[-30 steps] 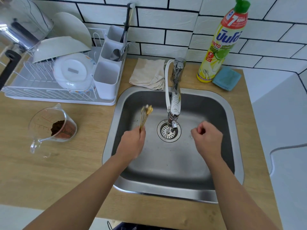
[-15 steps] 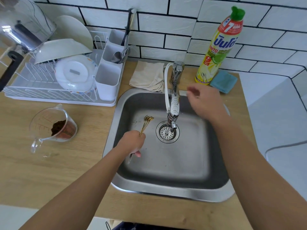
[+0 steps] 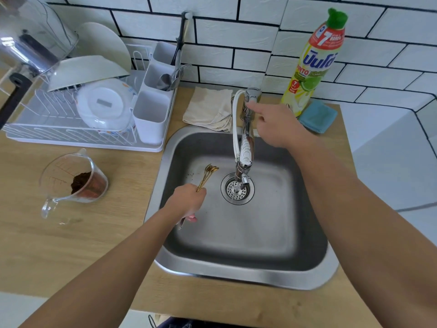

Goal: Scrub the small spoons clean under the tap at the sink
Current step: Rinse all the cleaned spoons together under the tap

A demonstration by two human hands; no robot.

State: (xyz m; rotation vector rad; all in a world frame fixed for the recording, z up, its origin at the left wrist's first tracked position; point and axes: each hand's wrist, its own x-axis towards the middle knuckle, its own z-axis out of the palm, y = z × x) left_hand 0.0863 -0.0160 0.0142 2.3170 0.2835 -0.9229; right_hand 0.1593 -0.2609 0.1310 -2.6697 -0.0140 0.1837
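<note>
Item: small spoons (image 3: 208, 176), a bundle of slim gold-coloured ones, held by our left hand (image 3: 186, 202), whose fingers are curled round the handles; bowls point up and away over the left part of the sink (image 3: 236, 273), just left of the drain (image 3: 237, 191) and not under the spout. Item: tap (image 3: 244, 147), chrome, arching over the drain; our right hand (image 3: 276, 124) reaches to its top with the forefinger straight and touching the lever, the other fingers loosely bent and holding nothing. We cannot tell for certain whether water is running; a glint at the spout mouth may be a first trickle. Item: dish soap bottle (image 3: 314, 62) and blue cloth (image 3: 318, 117), on the counter behind the sink, both untouched. State of task, as we judge it: the opening stage only. The spoons are gathered and brought to the sink; wetting, scrubbing with soap and rinsing all appear left to do.
</note>
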